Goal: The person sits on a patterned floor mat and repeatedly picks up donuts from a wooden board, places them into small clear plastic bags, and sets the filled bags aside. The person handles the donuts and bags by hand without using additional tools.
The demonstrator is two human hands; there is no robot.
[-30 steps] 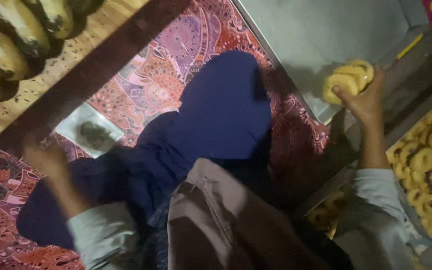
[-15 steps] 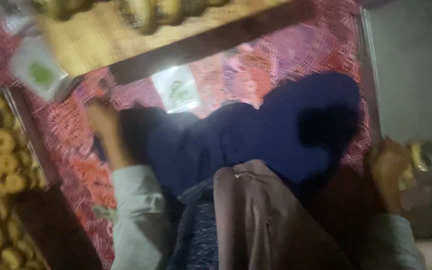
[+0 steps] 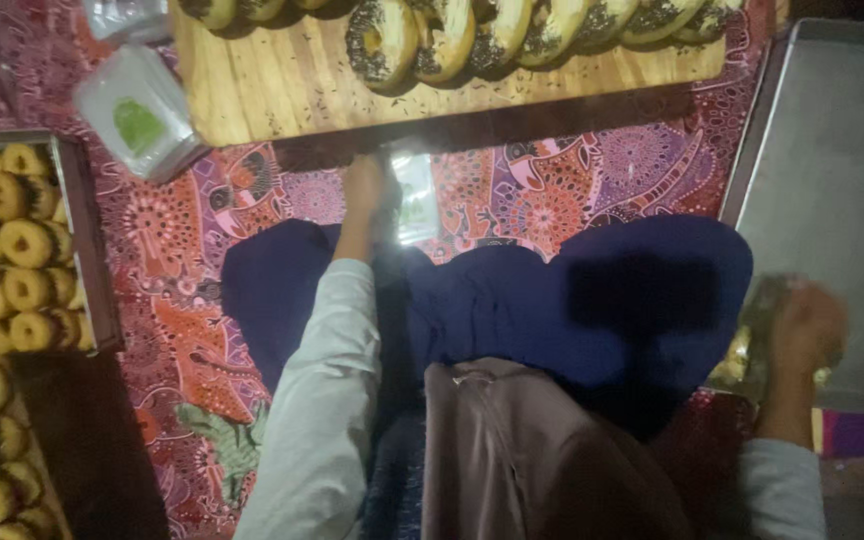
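Observation:
My left hand reaches forward across the patterned cloth and rests against a small clear plastic packet just below the wooden board. The light is dim, so its grip on the packet is unclear. My right hand is blurred at the near edge of a metal tray. It is closed on a yellowish doughnut that looks wrapped in shiny plastic. My dark blue clothing and a brown garment fill the middle between both arms.
Chocolate-sprinkled doughnuts line the wooden board. A stack of clear packets with a green mark lies at the board's left corner. Trays of plain doughnuts run down the left side.
The view has swung round. My left hand moved from the cloth near the doughnut trays to the packet below the board. My right hand, with its doughnut, now sits at the metal tray's near edge.

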